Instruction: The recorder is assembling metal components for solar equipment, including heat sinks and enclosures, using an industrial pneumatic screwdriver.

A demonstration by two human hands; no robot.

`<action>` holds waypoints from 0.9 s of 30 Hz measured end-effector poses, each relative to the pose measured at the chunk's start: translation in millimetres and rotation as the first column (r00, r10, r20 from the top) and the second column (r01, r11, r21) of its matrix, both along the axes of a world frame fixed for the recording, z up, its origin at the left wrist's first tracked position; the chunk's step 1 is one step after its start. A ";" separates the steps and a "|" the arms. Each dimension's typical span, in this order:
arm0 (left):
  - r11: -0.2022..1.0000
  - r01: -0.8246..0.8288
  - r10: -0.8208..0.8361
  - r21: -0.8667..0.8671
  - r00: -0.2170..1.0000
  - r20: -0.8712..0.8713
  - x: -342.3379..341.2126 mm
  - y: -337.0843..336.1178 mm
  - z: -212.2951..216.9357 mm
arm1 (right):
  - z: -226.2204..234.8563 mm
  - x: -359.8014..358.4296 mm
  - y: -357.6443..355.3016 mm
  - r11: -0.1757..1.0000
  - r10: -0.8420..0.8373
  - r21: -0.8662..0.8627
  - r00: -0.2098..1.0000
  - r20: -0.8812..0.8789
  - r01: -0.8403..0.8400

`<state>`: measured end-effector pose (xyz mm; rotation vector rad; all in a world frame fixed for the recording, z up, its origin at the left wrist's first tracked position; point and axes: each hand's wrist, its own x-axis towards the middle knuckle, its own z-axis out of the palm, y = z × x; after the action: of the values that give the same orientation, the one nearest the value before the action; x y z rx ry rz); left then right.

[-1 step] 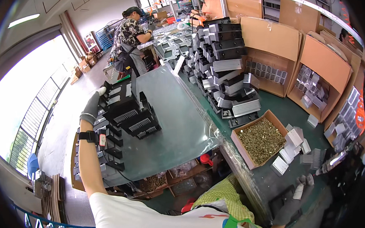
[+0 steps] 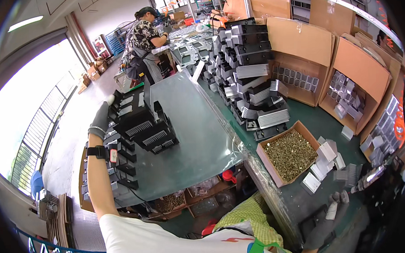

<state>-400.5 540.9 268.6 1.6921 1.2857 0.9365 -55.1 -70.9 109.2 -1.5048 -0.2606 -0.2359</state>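
Observation:
My left hand [image 2: 102, 119], in a grey glove with pale fingertips, grips the far left edge of a stack of black finned metal housings [image 2: 150, 131]. Its thumb shows on top, while the other fingers are mostly hidden. At the lower right my gloved right hand [image 2: 324, 225] has its fingers bent together. Their tips meet the narrow end of a silver and black power tool [image 2: 370, 180], perhaps a screwdriver; whatever lies between them is hidden. A dark flat part [image 2: 310, 221] lies beside this hand.
An open carton of brass-coloured screws [image 2: 290, 156] stands beside silver finned blocks [image 2: 321, 166]. Behind rises a tall pile of black and silver heat sinks [image 2: 250, 73]. Cardboard boxes [image 2: 301, 39] line the right. More black housings [image 2: 122, 165] stand near my left forearm. A co-worker [image 2: 145, 42] works beyond.
My left hand and the top of the housing stack have shifted very slightly. The right hand has risen a little near the tool; the view is otherwise almost the same.

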 end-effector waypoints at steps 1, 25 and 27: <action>0.985 0.084 -0.086 0.152 0.996 0.009 -3.1 0.3 -6.3 | 12.3 1.3 7.3 0.998 0.052 -0.024 0.996 0.067 -0.050; 0.887 0.457 -0.330 0.064 0.532 0.780 -4.1 8.9 -136.0 | 80.6 -98.5 528.5 0.091 0.996 -0.064 0.092 -0.012 -0.994; 0.832 0.543 -0.372 0.109 0.402 0.837 -3.8 6.5 -141.2 | 80.1 -80.1 520.3 0.104 0.971 -0.117 0.127 -0.203 -0.988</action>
<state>-404.3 547.4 127.4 1.0660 0.1848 1.0297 -135.2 449.4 189.3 -1.2196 -1.2438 1.0310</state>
